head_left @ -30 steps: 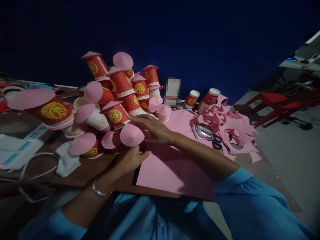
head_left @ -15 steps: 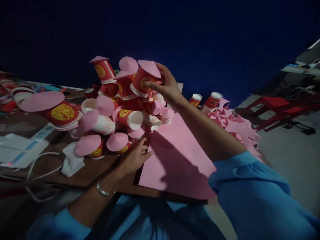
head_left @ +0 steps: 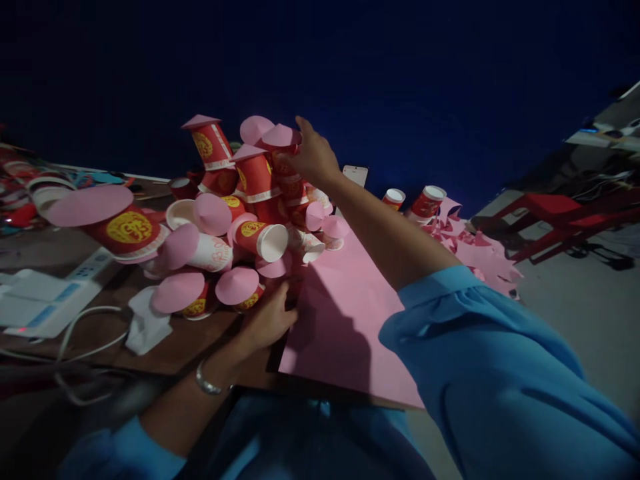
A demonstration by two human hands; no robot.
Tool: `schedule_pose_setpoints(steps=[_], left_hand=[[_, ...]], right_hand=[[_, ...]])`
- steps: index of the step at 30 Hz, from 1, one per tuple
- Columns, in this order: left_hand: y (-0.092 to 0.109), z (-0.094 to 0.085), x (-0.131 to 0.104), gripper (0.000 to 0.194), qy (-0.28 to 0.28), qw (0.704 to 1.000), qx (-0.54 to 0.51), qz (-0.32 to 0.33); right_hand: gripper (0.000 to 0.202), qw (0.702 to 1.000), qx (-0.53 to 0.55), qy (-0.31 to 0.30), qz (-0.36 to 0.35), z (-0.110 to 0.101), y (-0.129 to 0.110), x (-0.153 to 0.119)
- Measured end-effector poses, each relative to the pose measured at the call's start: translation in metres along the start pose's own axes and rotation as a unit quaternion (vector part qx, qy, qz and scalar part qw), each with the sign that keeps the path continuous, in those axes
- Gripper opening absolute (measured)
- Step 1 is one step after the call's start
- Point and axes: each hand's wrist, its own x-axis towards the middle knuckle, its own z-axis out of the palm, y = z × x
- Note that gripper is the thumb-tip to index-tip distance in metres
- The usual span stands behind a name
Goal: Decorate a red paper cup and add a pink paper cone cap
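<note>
Cone-topped red paper cup (head_left: 281,137): upper centre of frame, top of the cup stack (head_left: 256,177). I see the right hand (head_left: 315,158) at its right side; from here I cannot tell whether it grips or merely touches. Left hand (head_left: 270,320): lower centre, fingers loosely spread, at the pink paper sheet's (head_left: 335,333) left edge.
</note>
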Motion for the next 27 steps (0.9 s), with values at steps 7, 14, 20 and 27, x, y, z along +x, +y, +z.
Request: schedule_pose_setpoints(steps=[7, 14, 20, 27], left_hand=[[0.01, 0.001, -0.003, 0.076, -0.03, 0.998, -0.016, -0.053], [0.007, 0.0, -0.002, 0.075, -0.023, 0.999, -0.028, -0.04], [0.009, 0.0, -0.004, 0.073, -0.033, 0.997, -0.051, -0.053], [0.022, 0.005, -0.011, 0.079, -0.037, 0.996, -0.054, -0.058]], right_hand=[[0.076, 0.994, 0.049, 0.067, -0.077, -0.012, 0.05, -0.034], [0.036, 0.995, 0.036, 0.065, -0.072, -0.045, 0.078, -0.131], [0.019, 0.992, -0.011, -0.013, -0.129, -0.061, 0.087, -0.254], [0.024, 0.973, -0.14, -0.053, -0.178, -0.07, 0.092, -0.348]])
